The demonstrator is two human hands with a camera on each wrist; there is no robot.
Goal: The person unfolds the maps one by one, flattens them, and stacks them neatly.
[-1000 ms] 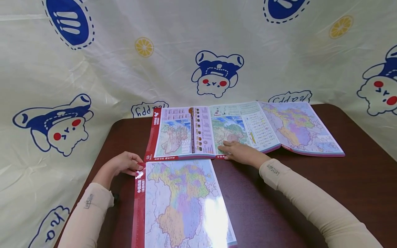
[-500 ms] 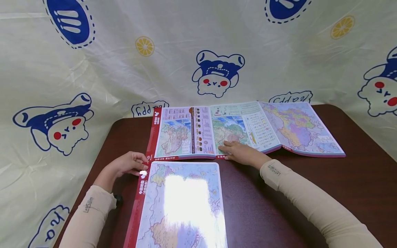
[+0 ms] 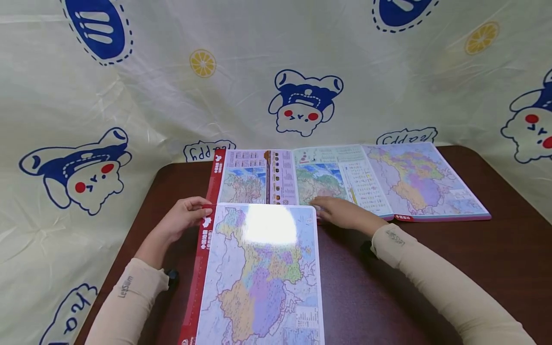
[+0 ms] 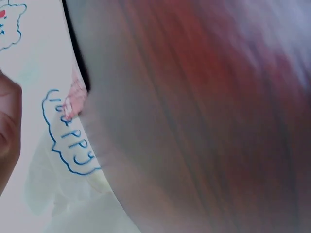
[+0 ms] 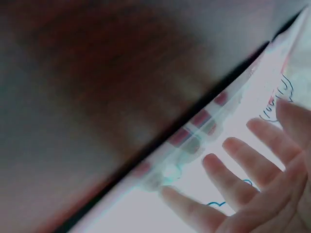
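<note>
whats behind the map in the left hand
Behind the red-edged map, a row of map panels shows on the dark table. The near edge of the leftmost panel is covered, and anything else there cannot be seen.

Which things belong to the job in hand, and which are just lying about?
Apparently in use:
front map, pinched by the left hand
row of maps behind, with the right hand at its near edge

Surroundings only:
dark table
patterned cloth
</note>
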